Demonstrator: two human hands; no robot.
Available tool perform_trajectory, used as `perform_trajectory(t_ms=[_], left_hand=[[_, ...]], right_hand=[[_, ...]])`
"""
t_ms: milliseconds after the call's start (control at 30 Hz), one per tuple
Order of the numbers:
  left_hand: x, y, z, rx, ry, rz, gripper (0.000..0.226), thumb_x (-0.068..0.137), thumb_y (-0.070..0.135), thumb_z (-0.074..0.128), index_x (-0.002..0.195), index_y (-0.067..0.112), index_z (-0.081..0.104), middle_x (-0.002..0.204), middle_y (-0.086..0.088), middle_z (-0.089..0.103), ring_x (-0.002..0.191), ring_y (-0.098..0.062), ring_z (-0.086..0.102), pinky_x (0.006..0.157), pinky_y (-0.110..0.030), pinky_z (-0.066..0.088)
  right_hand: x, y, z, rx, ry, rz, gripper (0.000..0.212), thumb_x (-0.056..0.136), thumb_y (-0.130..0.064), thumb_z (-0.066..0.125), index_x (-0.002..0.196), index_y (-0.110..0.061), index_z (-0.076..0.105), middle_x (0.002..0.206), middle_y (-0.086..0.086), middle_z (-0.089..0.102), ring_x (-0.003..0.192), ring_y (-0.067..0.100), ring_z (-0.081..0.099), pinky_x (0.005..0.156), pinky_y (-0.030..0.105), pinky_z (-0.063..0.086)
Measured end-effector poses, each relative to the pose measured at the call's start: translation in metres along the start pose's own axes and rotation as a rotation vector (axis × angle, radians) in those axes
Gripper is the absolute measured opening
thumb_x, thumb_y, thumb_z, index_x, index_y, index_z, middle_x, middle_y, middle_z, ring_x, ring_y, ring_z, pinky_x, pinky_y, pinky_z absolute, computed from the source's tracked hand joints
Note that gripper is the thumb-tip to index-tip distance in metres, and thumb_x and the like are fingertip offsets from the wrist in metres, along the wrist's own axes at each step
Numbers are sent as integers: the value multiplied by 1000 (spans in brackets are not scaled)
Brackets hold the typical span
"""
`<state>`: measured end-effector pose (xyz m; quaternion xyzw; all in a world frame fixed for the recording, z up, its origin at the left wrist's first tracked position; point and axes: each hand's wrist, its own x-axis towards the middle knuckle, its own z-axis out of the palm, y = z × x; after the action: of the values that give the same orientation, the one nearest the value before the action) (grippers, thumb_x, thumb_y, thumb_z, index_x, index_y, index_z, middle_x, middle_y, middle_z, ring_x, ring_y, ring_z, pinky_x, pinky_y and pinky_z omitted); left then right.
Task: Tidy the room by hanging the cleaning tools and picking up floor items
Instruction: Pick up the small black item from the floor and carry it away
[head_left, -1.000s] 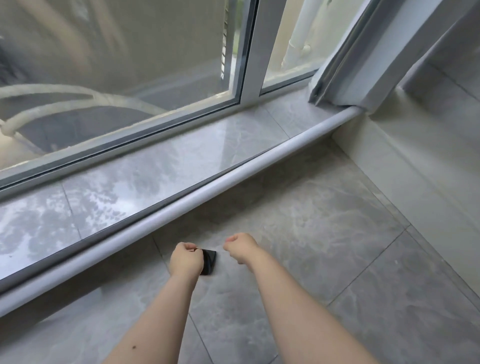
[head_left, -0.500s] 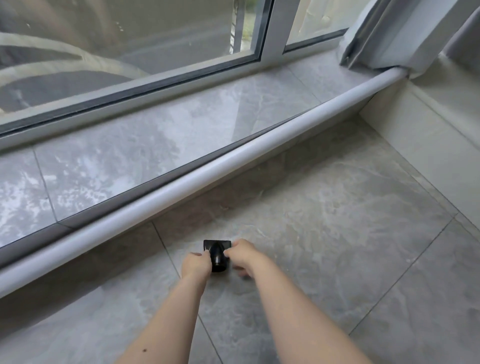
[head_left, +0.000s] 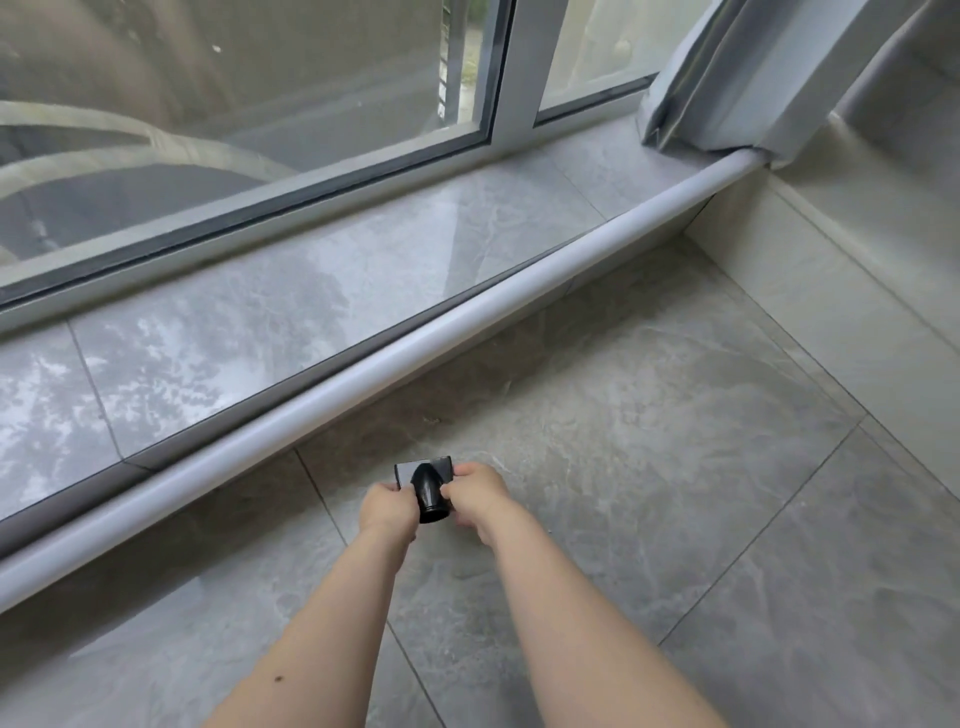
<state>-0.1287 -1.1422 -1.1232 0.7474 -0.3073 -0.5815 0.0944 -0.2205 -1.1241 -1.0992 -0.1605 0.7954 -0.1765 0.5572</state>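
Note:
A small black plastic nozzle (head_left: 427, 487), with a flat rectangular mouth and a round tapered neck, is held low over the grey tiled floor (head_left: 675, 467). My left hand (head_left: 388, 506) grips its left side. Gripping its right side is my right hand (head_left: 477, 493). The nozzle's round end points back toward me. The fingers hide its underside.
A low marble window ledge (head_left: 311, 291) with a rounded white edge strip (head_left: 415, 343) runs across just beyond the hands. Above it is a large window (head_left: 234, 104). A grey curtain (head_left: 753, 78) hangs at the far right, beside a pale wall base (head_left: 831, 270).
My right hand has closed onto the black nozzle, which my left hand held alone a second ago. The nozzle has turned so its round neck faces me.

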Motion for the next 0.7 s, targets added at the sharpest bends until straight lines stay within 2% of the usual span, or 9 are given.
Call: perform_trajectory(t_ms=[133,267,367,500,567,700], left_hand=[[-54,28,-11,25,-17,-28,15,92,10,47,77,10,46,89,-14,55,77,-26,52,66,-31,43],[-113,64,-18,85,-5,19,27,94,12,47,67,11,46,86,-14,56,75,-28,55,72,-35,49],[-164,96,-20,115,-29,59,14,93,14,47,89,4,56,81,-12,58,71,-26,56,72,-36,51],[-241,140,-20,142,-71,114,14,95,15,46,83,9,50,81,-9,53,58,-17,47,69,-33,46],[-278,160,-19,170,-82,143,12,96,16,46,96,6,52,86,-11,54,57,-15,47,68,-33,47],[-346,198,-22,217,-109,189,23,95,17,45,108,0,54,92,-13,55,58,-15,48,70,-34,48]], right_hand=[[-50,-18,-30,31,-17,20,34,88,0,48,119,-4,60,119,19,65,109,33,64,83,36,54],[-106,-42,-66,77,-12,24,34,88,0,47,119,-2,61,113,19,66,106,33,64,76,33,49],[-153,-60,-100,118,25,15,33,88,0,47,118,-3,61,118,20,66,111,34,63,82,38,53],[-222,-83,-151,178,83,8,34,88,-1,47,119,-5,61,118,18,66,104,31,64,81,37,53],[-254,-93,-176,210,103,6,34,89,-3,47,121,-7,59,119,17,65,104,29,64,84,38,53],[-314,-113,-221,244,132,3,34,90,-7,49,123,-10,56,121,14,63,110,28,62,89,37,52]])
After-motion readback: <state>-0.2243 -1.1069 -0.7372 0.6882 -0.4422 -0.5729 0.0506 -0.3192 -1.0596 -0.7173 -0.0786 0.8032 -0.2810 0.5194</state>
